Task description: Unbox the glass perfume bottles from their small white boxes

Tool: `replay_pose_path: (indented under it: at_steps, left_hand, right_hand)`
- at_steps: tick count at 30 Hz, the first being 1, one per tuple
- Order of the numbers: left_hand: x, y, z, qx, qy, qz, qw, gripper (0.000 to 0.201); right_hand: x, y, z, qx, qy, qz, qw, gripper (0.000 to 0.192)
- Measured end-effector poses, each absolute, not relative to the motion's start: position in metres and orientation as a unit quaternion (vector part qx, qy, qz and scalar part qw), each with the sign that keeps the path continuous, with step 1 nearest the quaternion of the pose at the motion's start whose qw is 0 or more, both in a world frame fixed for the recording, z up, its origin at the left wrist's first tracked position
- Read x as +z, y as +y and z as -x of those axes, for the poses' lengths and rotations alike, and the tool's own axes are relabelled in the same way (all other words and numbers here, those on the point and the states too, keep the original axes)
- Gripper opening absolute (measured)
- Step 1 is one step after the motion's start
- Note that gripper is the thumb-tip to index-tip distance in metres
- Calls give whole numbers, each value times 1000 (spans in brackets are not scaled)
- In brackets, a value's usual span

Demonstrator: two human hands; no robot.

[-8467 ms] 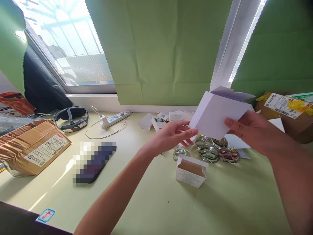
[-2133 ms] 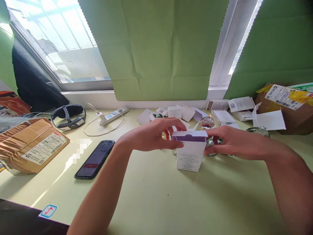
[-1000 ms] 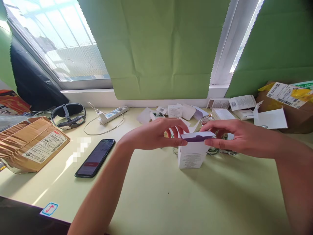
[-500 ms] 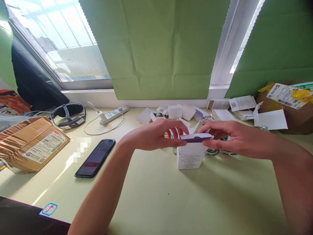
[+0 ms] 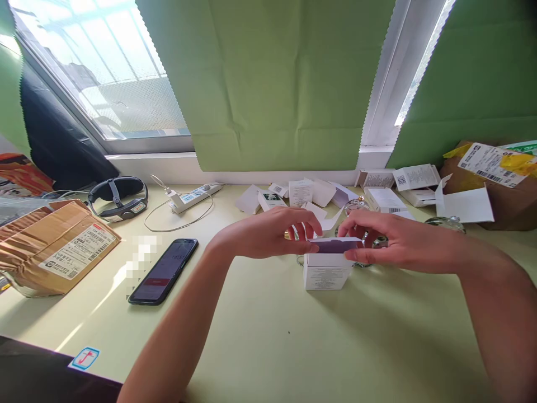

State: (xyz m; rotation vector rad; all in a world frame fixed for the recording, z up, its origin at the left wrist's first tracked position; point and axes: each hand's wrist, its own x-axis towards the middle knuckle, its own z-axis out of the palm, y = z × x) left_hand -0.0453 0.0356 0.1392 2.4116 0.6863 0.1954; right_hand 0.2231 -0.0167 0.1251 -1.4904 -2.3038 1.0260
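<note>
Spreading across the view is a pale green table (image 5: 268, 336), with green paper (image 5: 272, 84) covering the window behind it. At nine o'clock from the hands lies a taped brown parcel (image 5: 54, 249); a second brown parcel (image 5: 495, 184) sits at two o'clock. A dark phone (image 5: 164, 271) lies at eight o'clock. Near the table's middle stands a small white carton (image 5: 328, 270), its purple-lined lid nearly down. The left hand (image 5: 268, 235), fingers curled, pinches the lid's left end; the right hand (image 5: 390, 243) pinches its right end between thumb and fingers. Round glass bottles (image 5: 380, 242) lie just behind the carton, partly hidden by the right hand.
</note>
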Motion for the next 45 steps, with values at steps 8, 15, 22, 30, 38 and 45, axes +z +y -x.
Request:
replay_pose_path:
  at_steps: [8,15,22,30,38,45]
  left_hand:
    - [133,38,44,69,258,-913,308,26]
    - [131,38,43,47,275,-912,301,31]
    - [129,38,39,7,287,-916,279,37]
    - [124,35,29,-21,276,-900,337,47]
    - [120,36,29,-29,279,-902,328,48]
    - [115,38,27,-48,274,-907,316,48]
  right_hand:
    - [127,-18,-216,313,-794,500,146,26]
    - [130,-19,-210,286,-803,485,194,25]
    - [124,-16,-209,266,-815,486,169,31]
    - [122,-15,-208,258,-822,474,180,19]
    - [122,-14,-210,286,-831,450,157,23]
    - [126,-15,-213,298,-839,434,137,26]
